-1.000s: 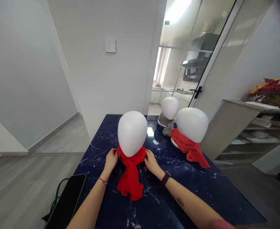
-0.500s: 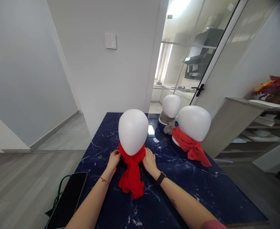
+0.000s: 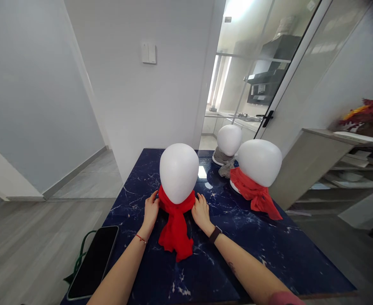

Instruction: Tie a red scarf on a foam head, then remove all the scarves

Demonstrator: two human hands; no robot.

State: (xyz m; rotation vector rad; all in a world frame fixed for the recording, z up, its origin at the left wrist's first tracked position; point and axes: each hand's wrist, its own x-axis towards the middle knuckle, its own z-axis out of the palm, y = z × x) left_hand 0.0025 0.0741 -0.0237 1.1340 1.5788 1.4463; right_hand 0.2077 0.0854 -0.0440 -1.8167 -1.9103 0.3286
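Well, largest of all is the bench (image 3: pixel 269 237), glossy dark blue with white, marble-like veins. On it stand three smooth, rounded white heads (egg-shaped, quite featureless): the near head (image 3: pixel 179 171) in front of me, the right-hand head (image 3: pixel 260 161) and the far head (image 3: pixel 229 140). The red scarf (image 3: pixel 176 233) is wrapped around the neck of the near head, vivid and soft-looking, bunched thick under the chin, its crumpled tail spreading forward onto the bench to an uneven edge. A paler red scarf (image 3: pixel 251 188) and a grey scarf (image 3: pixel 223 159) wrap the other two. My left hand (image 3: pixel 151 209) and right hand (image 3: pixel 201 212) flank the bright folds, fingers loosely bent; I can't tell whether they pinch cloth or merely rest there. A dark wristband (image 3: pixel 215 234) and a thin red bracelet (image 3: pixel 141 239) circle my wrists.
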